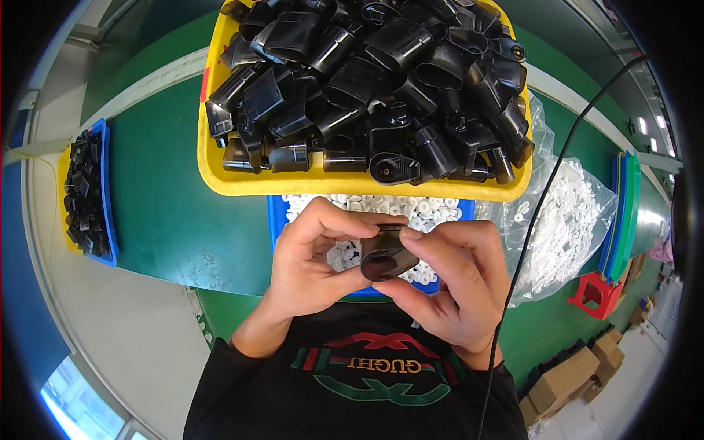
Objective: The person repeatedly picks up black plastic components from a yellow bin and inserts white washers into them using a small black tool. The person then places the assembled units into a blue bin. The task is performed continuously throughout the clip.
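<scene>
Between my two hands is a glossy black hollow plastic part (386, 258), its oval opening facing toward me. My left hand (319, 253) pinches it from the left with thumb and fingers. From the right, my right hand (458, 275) grips it, a finger at its top and another low on its edge. Right under it sits a blue tray (277, 220) of small white ring-shaped pieces (433, 213). Just beyond stands a yellow bin (359, 183) heaped with similar black plastic parts (352, 81).
A clear plastic bag (561, 220) of white pieces lies at right, with a black cable (546, 187) hanging across. Blue and yellow bins of black parts (88, 191) stand far left. Stacked bins (622, 216), a red stool (595, 295) and cardboard boxes (565, 381) are at right.
</scene>
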The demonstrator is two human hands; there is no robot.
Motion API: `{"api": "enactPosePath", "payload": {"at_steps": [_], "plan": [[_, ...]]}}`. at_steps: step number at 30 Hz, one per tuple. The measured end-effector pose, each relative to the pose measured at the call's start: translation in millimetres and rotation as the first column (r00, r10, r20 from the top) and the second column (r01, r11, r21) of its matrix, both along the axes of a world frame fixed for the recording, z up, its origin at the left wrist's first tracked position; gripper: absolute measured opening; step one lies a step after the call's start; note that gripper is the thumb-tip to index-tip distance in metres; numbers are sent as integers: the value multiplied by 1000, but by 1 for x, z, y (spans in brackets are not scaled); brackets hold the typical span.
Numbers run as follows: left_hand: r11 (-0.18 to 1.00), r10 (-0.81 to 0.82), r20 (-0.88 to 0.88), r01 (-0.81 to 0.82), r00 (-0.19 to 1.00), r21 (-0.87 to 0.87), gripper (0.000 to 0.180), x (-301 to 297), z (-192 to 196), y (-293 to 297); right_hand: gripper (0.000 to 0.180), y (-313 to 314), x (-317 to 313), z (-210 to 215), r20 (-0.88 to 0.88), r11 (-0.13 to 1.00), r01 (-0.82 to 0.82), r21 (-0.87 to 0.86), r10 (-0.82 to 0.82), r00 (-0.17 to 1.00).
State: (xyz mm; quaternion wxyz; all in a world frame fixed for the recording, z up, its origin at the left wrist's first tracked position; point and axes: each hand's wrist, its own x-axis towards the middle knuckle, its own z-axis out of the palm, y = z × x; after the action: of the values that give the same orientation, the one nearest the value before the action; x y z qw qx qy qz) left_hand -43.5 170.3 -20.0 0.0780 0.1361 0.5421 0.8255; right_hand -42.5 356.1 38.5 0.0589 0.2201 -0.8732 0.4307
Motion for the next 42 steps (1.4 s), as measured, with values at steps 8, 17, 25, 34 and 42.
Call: {"api": "enactPosePath", "payload": {"at_steps": [8,17,25,34,42], "plan": [[954,163,-63,-174,985,-244,41,12,-5,2,59,-11,2,0,-2,991,125,-43,-126,992],[933,97,-346,-206,933,-294,21,-5,13,-16,56,0,8,9,-134,981,107,-160,-129,983],[915,190,-303,-280,934,-290,40,3,7,-16,59,5,1,-14,-112,993,108,-43,-113,987],[953,-53,-186,-5,981,-302,80,-9,17,1,63,11,-3,-10,-33,994,-70,-85,67,997],[863,-81,-252,-58,964,-501,60,-9,25,-1,49,36,-4,12,-20,948,-54,-314,51,999]]}}
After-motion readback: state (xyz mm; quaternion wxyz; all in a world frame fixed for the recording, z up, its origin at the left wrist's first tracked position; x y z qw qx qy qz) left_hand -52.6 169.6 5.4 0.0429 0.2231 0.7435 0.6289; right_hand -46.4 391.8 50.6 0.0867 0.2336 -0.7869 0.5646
